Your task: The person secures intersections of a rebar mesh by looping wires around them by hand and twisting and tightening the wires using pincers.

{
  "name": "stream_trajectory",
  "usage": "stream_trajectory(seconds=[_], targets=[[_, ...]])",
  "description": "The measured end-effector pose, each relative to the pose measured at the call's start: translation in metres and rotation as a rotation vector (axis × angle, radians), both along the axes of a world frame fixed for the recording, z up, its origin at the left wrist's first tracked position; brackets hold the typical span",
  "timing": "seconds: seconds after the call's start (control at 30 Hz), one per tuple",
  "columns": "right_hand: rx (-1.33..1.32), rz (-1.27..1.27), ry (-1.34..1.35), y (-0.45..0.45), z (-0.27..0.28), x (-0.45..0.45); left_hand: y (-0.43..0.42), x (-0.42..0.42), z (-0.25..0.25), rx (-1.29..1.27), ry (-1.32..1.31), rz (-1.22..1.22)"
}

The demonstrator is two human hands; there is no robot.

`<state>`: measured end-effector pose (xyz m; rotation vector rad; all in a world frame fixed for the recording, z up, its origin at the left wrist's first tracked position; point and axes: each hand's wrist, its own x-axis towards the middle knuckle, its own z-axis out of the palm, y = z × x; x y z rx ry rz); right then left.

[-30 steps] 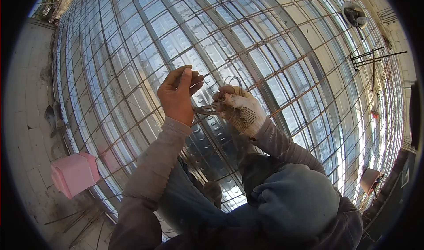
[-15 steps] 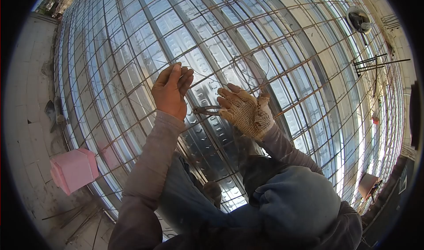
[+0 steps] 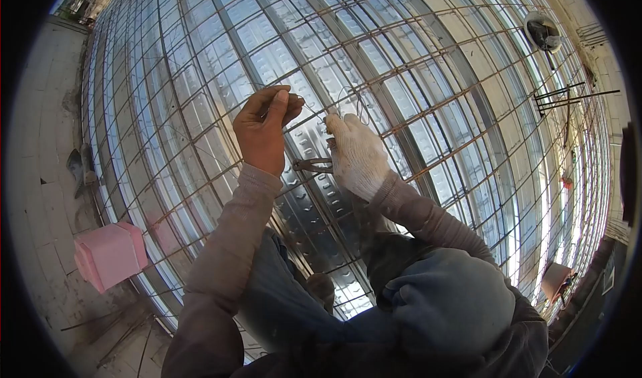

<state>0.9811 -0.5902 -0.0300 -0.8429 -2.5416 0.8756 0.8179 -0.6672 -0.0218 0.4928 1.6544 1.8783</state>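
Note:
My left hand (image 3: 264, 129), bare, is closed in a pinch above the rebar mesh (image 3: 418, 174), with thin tie wire at its fingertips. My right hand (image 3: 360, 152) wears a white knit glove. Its back faces up and its fingers curl around the tie wire (image 3: 361, 104), which loops out beyond them. A pair of steel pincers (image 3: 311, 165) shows just left of the glove, over the ribbed metal decking (image 3: 294, 211); the glove hides its other end.
A pink box-shaped block (image 3: 110, 254) stands at the left edge, with a trowel (image 3: 79, 171) farther up. A round bucket (image 3: 542, 32) and short dark bars (image 3: 568, 99) lie at the right. My knees and boots are among the bars below.
My right hand has turned from palm up to back up, and its fingers have curled in. My left hand has shifted slightly right. The pincers stay put.

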Motion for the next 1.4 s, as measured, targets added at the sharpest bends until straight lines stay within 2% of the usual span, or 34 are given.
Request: stream_trajectory(seconds=[0.1, 0.17, 0.27, 0.43, 0.53, 0.63, 0.67, 0.7, 0.77, 0.8, 0.87, 0.9, 0.93, 1.0, 1.1, 1.2, 1.27, 1.3, 1.37, 1.4], targets=[[-0.146, 0.03, 0.017, 0.001, -0.023, 0.004, -0.004, -0.001, 0.001, 0.021, 0.014, -0.025], [-0.413, -0.01, 0.226, -0.002, -0.025, 0.006, -0.007, 0.0, 0.003, 0.021, -0.027, 0.001], [-0.51, -0.017, 0.347, -0.007, -0.026, 0.004, -0.01, -0.004, 0.009, -0.038, -0.067, 0.077], [-0.344, 0.046, 0.175, -0.007, -0.017, 0.001, -0.016, 0.004, 0.008, -0.141, -0.025, 0.22], [-0.277, 0.036, 0.078, -0.007, -0.019, 0.002, -0.022, 0.01, 0.001, -0.074, 0.135, 0.176], [-0.19, 0.047, 0.039, -0.003, -0.02, 0.003, -0.025, 0.002, 0.0, -0.14, 0.831, -0.188], [-0.12, 0.077, 0.04, -0.001, -0.022, 0.004, -0.021, -0.007, 0.0, -0.138, 0.831, -0.191], [-0.121, 0.073, 0.039, -0.001, -0.019, 0.006, -0.014, -0.019, 0.0, -0.094, 1.027, -0.214], [0.009, 0.109, 0.017, 0.001, -0.007, 0.009, -0.016, -0.031, -0.001, -0.047, 1.222, -0.237], [0.009, 0.109, 0.016, 0.003, -0.003, 0.01, -0.021, -0.035, -0.001, -0.207, 0.942, -0.319], [0.185, 0.17, -0.027, 0.009, 0.002, 0.013, -0.028, -0.043, -0.001, -0.495, 0.366, -0.459], [0.186, 0.166, -0.028, 0.012, 0.001, 0.014, -0.031, -0.049, -0.004, -0.537, 0.239, -0.53], [0.22, 0.213, 0.024, 0.016, 0.0, 0.015, -0.034, -0.054, -0.005, -0.536, 0.239, -0.537], [0.248, 0.256, 0.071, 0.02, -0.001, 0.017, -0.04, -0.059, -0.007, -0.57, -0.009, -0.672], [0.254, 0.292, 0.122, 0.024, -0.002, 0.02, -0.039, -0.058, -0.01, -0.539, 0.049, -0.636], [0.104, 0.331, 0.203, 0.026, -0.003, 0.021, -0.036, -0.057, -0.011, -0.464, 0.114, -0.568], [0.008, 0.518, 0.074, 0.026, 0.005, 0.024, -0.034, -0.052, -0.012, -0.404, 0.149, -0.528], [0.013, 0.515, 0.077, 0.024, 0.004, 0.024, -0.034, -0.049, -0.014, -0.349, 0.238, -0.532], [-0.145, 0.534, -0.203, 0.014, -0.003, 0.027, -0.032, -0.043, -0.012, -0.316, 0.435, -0.556], [-0.139, 0.529, -0.201, 0.012, -0.011, 0.027, -0.029, -0.038, -0.01, -0.31, 0.44, -0.559]])
